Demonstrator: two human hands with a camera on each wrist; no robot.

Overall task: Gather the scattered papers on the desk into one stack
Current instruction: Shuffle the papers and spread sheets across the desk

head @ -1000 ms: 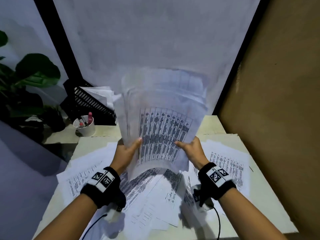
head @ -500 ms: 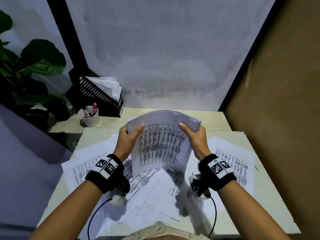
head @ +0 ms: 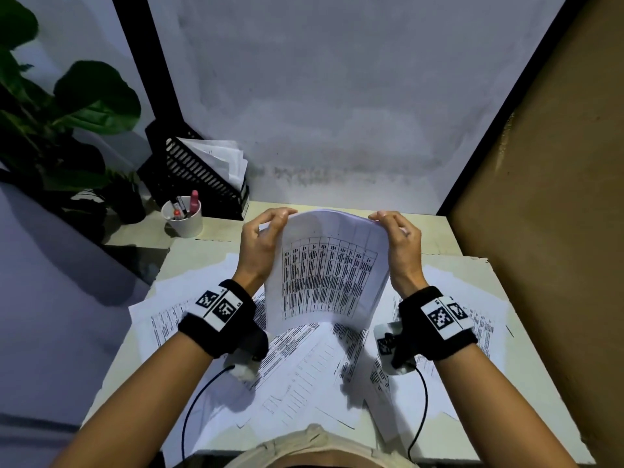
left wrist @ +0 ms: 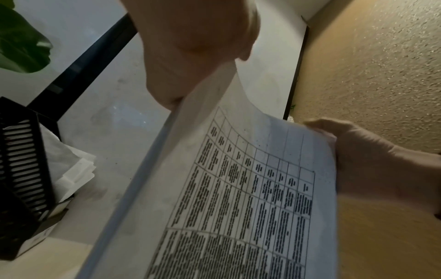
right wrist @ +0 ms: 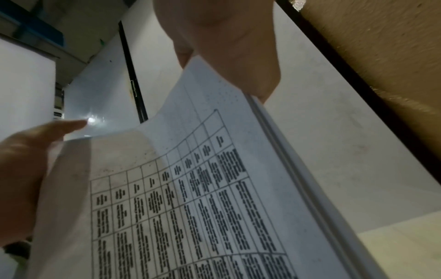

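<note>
The sheaf of papers (head: 329, 275) now stands lower and steadier than a second ago. The left hand (head: 258, 243) grips its left edge and the right hand (head: 401, 246) its right, above loose sheets (head: 304, 363) on the counter (head: 526, 393). Squaring seems underway; next, tap the edges level, then collect the rest.

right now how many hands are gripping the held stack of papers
2: the left hand grips its left edge, the right hand its right edge; the stack is held above the desk.
</note>
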